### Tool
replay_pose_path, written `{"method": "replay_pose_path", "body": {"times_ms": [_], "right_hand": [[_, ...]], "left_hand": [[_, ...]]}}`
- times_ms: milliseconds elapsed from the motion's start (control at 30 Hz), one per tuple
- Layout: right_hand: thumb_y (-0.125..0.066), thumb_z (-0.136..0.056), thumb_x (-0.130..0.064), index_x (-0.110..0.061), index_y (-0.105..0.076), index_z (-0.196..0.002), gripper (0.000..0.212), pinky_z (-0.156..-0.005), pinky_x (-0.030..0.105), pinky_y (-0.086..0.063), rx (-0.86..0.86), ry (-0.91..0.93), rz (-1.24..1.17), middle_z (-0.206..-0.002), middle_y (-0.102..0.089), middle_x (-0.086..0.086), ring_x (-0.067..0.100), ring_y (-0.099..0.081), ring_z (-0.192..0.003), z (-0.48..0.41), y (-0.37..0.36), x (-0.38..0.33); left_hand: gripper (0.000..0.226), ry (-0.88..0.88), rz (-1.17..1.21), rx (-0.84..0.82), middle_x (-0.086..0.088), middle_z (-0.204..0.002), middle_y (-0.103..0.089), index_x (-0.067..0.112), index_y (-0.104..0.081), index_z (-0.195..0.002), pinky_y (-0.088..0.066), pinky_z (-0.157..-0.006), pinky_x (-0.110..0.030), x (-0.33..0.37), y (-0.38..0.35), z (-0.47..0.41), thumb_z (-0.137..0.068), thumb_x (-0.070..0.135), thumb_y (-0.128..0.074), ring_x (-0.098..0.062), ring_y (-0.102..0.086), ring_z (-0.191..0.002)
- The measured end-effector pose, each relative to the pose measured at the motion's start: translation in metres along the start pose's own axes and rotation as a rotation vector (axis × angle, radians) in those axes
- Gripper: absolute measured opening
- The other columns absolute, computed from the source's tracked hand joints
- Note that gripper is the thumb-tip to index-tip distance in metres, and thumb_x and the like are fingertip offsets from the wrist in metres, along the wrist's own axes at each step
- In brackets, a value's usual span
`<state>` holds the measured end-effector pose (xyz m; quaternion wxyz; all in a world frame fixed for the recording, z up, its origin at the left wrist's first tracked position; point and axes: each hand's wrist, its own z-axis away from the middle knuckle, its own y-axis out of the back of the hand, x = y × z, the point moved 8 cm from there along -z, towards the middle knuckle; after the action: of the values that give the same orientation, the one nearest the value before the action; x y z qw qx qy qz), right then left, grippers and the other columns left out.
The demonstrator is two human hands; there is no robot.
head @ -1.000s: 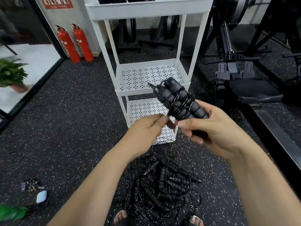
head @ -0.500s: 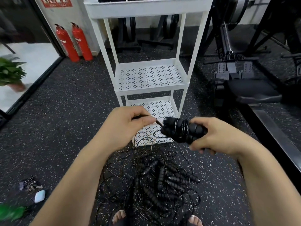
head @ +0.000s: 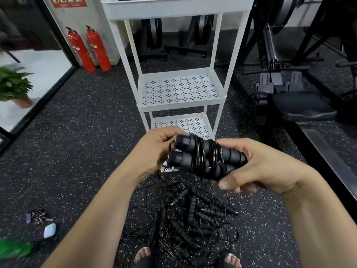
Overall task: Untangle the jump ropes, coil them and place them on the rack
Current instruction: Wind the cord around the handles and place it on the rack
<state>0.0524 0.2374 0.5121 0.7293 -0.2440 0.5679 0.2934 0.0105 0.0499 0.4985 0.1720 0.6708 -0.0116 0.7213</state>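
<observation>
The left hand [head: 154, 149] was curled round the capped ends of the coiled jump rope [head: 204, 159], probably to keep the two handles side by side and to stop the wound cord from sliding off that end. Between the hands the thin cord ran in tight turns round both handles, which lay roughly level and parallel. The right hand [head: 266, 167] gripped the other end firmly, thumb on the near side and fingers closed round the foam, apparently bearing most of the bundle's weight. Whether the cord's loose end was tucked in could not be told. Directly below the grip, on the floor, the tangled ropes [head: 193, 219] lay in one heap, so most of the job seemed undone. Beyond the grip stood the white rack [head: 181, 104]. No coiled rope showed on its perforated middle shelf, the lower shelf was partly hidden behind the hands, and what the top tray held was cut off by the frame's edge.
</observation>
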Motion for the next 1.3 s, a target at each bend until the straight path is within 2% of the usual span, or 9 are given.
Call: {"method": "replay_pose_path", "body": {"times_ms": [100, 233, 400, 567, 700, 867, 1000, 1167, 1300], "right_hand": [[-0.084, -0.078, 0.010, 0.001, -0.066, -0.123, 0.049, -0.037, 0.019, -0.039, 0.097, 0.082, -0.110, -0.092, -0.066, 0.025, 0.016, -0.057, -0.056, -0.007, 0.006, -0.003], [-0.087, -0.076, 0.009, 0.006, -0.062, -0.126, 0.056, -0.038, 0.021, -0.036, 0.231, 0.144, -0.183, -0.098, -0.064, 0.027, 0.019, -0.054, -0.058, -0.013, 0.013, -0.002], [-0.081, -0.081, 0.009, 0.002, -0.062, -0.116, 0.040, -0.039, 0.023, -0.036, 0.460, 0.155, -0.268, -0.088, -0.066, 0.015, 0.019, -0.054, -0.059, -0.015, 0.028, -0.001], [-0.085, -0.081, 0.009, -0.004, -0.053, -0.120, 0.052, -0.041, 0.029, -0.038, 0.718, 0.112, -0.173, -0.083, -0.070, 0.013, 0.025, -0.059, -0.061, -0.008, 0.052, 0.012], [-0.086, -0.081, 0.005, -0.015, -0.051, -0.115, 0.053, -0.042, 0.032, -0.040, 0.739, 0.018, 0.030, -0.081, -0.076, 0.015, 0.032, -0.061, -0.060, -0.006, 0.060, 0.024], [-0.087, -0.076, 0.000, -0.032, -0.056, -0.104, 0.053, -0.048, 0.037, -0.048, 0.582, -0.193, 0.343, -0.077, -0.077, 0.012, 0.032, -0.067, -0.057, -0.008, 0.057, 0.039], [-0.086, -0.080, 0.006, -0.020, -0.055, -0.116, 0.054, -0.044, 0.028, -0.043, 0.287, -0.250, 0.292, -0.075, -0.076, 0.010, 0.023, -0.066, -0.059, -0.012, 0.028, 0.039], [-0.088, -0.085, 0.000, -0.030, -0.058, -0.123, 0.058, -0.045, 0.025, -0.041, 0.018, -0.254, 0.185, -0.086, -0.072, 0.022, 0.024, -0.065, -0.070, -0.007, -0.002, 0.031], [-0.085, -0.086, 0.007, -0.019, -0.059, -0.120, 0.049, -0.043, 0.024, -0.038, -0.076, -0.116, 0.029, -0.106, -0.066, 0.037, 0.022, -0.062, -0.064, -0.003, -0.012, 0.015]], "left_hand": [[0.041, 0.088, -0.064, 0.031, 0.007, -0.066, -0.068, 0.022, -0.071, -0.078, -0.042, -0.068, -0.024, -0.012, -0.004, -0.001, -0.101, -0.007, -0.056, -0.017, -0.056, -0.066], [0.030, 0.129, -0.103, 0.057, 0.012, -0.054, -0.043, 0.020, -0.056, -0.078, -0.023, -0.057, -0.036, -0.029, -0.015, -0.009, -0.107, 0.025, -0.052, -0.016, -0.030, -0.054], [0.026, 0.035, -0.321, -0.053, 0.019, -0.051, -0.049, 0.043, -0.063, -0.096, -0.034, -0.055, -0.029, -0.022, -0.039, -0.008, -0.111, 0.050, -0.044, -0.006, -0.043, -0.050], [0.026, 0.023, -0.537, -0.163, 0.012, -0.074, -0.062, 0.035, -0.069, -0.104, -0.043, -0.065, -0.031, -0.016, -0.056, 0.001, -0.111, 0.049, -0.048, -0.006, -0.054, -0.066], [0.030, -0.005, -0.617, -0.188, 0.012, -0.063, -0.053, 0.032, -0.066, -0.089, -0.035, -0.058, -0.031, -0.006, -0.051, 0.004, -0.108, 0.052, -0.054, -0.006, -0.045, -0.058], [0.020, -0.038, -0.452, -0.089, 0.017, -0.053, -0.052, 0.034, -0.076, -0.090, -0.030, -0.049, -0.019, 0.014, -0.027, 0.010, -0.102, 0.046, -0.066, -0.002, -0.038, -0.046], [0.015, -0.080, -0.382, 0.005, 0.010, -0.069, -0.069, 0.031, -0.079, -0.088, -0.042, -0.062, -0.024, 0.019, -0.004, 0.009, -0.094, 0.045, -0.077, -0.005, -0.052, -0.059], [0.016, -0.087, -0.248, -0.001, 0.002, -0.086, -0.078, 0.023, -0.081, -0.086, -0.052, -0.086, -0.035, 0.017, 0.006, 0.008, -0.081, 0.036, -0.088, -0.010, -0.067, -0.081], [0.020, -0.064, -0.088, 0.007, -0.009, -0.082, -0.073, 0.019, -0.079, -0.085, -0.050, -0.069, -0.025, 0.008, 0.014, 0.004, -0.080, 0.038, -0.082, -0.016, -0.062, -0.072]]}}
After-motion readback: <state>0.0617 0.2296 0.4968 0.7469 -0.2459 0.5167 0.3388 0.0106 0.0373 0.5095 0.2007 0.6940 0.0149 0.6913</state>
